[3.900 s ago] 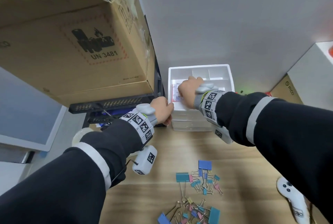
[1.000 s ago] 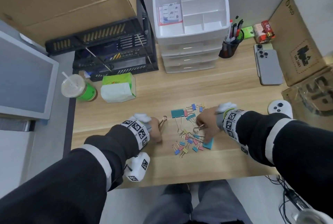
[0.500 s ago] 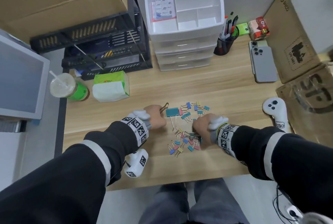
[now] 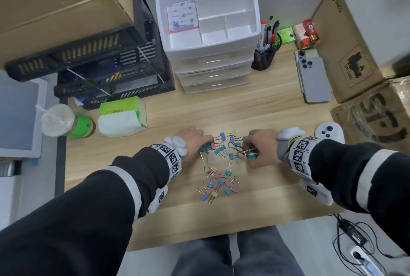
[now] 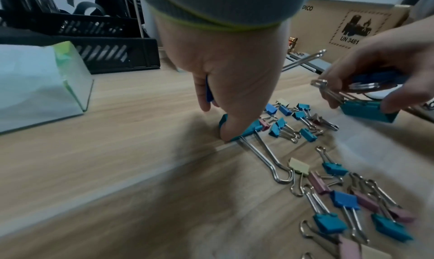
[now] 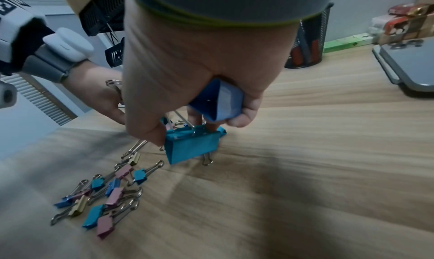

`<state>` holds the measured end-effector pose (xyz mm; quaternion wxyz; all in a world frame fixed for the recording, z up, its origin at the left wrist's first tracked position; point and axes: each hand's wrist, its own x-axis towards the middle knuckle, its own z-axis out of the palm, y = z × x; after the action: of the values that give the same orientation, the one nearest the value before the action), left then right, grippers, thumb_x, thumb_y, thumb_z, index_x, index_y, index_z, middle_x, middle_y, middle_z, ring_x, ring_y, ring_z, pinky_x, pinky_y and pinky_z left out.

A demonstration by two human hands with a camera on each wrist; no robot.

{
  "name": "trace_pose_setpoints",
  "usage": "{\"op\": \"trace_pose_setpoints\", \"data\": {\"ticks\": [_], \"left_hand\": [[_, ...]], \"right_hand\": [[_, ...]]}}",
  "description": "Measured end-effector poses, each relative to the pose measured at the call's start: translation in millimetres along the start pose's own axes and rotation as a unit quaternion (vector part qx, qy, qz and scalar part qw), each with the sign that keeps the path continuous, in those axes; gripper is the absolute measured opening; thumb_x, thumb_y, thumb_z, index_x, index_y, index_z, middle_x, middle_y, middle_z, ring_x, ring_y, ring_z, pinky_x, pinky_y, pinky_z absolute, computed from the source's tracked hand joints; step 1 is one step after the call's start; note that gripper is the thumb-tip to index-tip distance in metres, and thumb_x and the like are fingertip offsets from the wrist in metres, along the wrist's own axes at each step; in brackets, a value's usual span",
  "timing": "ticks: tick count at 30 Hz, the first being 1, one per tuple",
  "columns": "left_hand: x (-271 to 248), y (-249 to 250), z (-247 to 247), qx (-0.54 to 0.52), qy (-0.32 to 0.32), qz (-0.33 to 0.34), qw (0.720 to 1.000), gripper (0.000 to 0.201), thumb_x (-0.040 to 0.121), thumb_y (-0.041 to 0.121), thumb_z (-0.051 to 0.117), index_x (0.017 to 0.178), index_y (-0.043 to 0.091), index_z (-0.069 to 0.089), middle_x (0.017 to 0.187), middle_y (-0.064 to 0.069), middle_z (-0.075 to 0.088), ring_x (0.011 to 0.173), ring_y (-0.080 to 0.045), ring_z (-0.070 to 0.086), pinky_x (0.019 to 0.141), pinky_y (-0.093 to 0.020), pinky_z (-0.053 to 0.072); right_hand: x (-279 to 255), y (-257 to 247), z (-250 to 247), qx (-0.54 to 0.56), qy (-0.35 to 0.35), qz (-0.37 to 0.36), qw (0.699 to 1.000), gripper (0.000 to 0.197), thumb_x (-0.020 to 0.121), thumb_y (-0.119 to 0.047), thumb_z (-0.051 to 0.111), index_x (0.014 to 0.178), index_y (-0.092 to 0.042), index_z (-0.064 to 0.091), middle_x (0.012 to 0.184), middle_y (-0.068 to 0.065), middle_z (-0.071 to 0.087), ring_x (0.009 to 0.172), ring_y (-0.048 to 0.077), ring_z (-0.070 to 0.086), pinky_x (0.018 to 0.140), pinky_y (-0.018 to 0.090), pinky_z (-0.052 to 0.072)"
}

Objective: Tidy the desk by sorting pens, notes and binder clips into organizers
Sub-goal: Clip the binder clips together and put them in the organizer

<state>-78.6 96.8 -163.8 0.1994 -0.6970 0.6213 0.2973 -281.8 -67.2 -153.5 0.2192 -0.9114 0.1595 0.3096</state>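
Both hands are gathering binder clips (image 4: 218,183) scattered on the counter (image 4: 155,220): the left hand (image 4: 195,142) is pinching a large teal clip (image 5: 244,131), the right hand (image 4: 259,149) is gripping two more large clips (image 6: 192,144), light, stiff, springy pieces probably best grasped by their painted bodies.

Your desk (image 4: 255,107) is matt wood-grain laminate. The clips (image 4: 218,183) at 6 o'clock have painted bodies and shiny wire handles. At 12, the drawer unit (image 4: 253,31) is smooth white plastic; the boxes (image 4: 55,9) are rough cardboard.
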Motion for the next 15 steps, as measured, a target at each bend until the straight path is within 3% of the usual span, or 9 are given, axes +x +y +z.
{"op": "trace_pose_setpoints", "data": {"ticks": [4,8,12,15], "left_hand": [[6.1,-2.3,-2.3,0.047,-0.014,0.019,0.999,0.05,0.095,0.011,0.054,0.142,0.026,0.043,0.122,-0.003,0.059,0.111,-0.026,0.051,0.085,-0.039,0.05],[8.1,-3.4,-0.1,0.08,-0.024,0.025,0.996,0.046,0.096,0.013,0.055,0.139,0.024,0.044,0.124,-0.003,0.059,0.111,-0.026,0.052,0.088,-0.04,0.05],[7.0,-7.5,-0.6,0.114,-0.011,0.038,0.993,0.038,0.097,0.015,0.057,0.135,0.018,0.05,0.13,-0.003,0.057,0.118,-0.025,0.051,0.094,-0.034,0.044],[0.4,-16.7,-7.2,0.072,-0.02,0.036,0.997,0.039,0.096,0.017,0.062,0.134,0.018,0.054,0.129,-0.002,0.059,0.118,-0.024,0.051,0.094,-0.035,0.047]], "right_hand": [[1.6,5.8,4.9,0.028,0.015,-0.003,0.999,0.045,0.066,-0.055,0.069,0.101,-0.028,0.062,0.094,-0.009,0.056,0.08,0.019,0.06,0.066,0.029,0.048],[4.6,9.9,8.1,0.062,0.012,0.005,0.998,0.04,0.064,-0.057,0.065,0.092,-0.029,0.058,0.089,-0.008,0.056,0.079,0.02,0.06,0.07,0.034,0.054],[6.1,12.1,7.5,0.113,0.032,0.007,0.993,0.032,0.069,-0.049,0.071,0.087,-0.03,0.054,0.086,-0.008,0.055,0.081,0.019,0.056,0.07,0.032,0.051],[7.2,9.2,2.6,0.136,0.057,0.003,0.989,0.03,0.069,-0.046,0.072,0.087,-0.026,0.057,0.086,-0.005,0.057,0.08,0.02,0.057,0.07,0.032,0.049]]}}
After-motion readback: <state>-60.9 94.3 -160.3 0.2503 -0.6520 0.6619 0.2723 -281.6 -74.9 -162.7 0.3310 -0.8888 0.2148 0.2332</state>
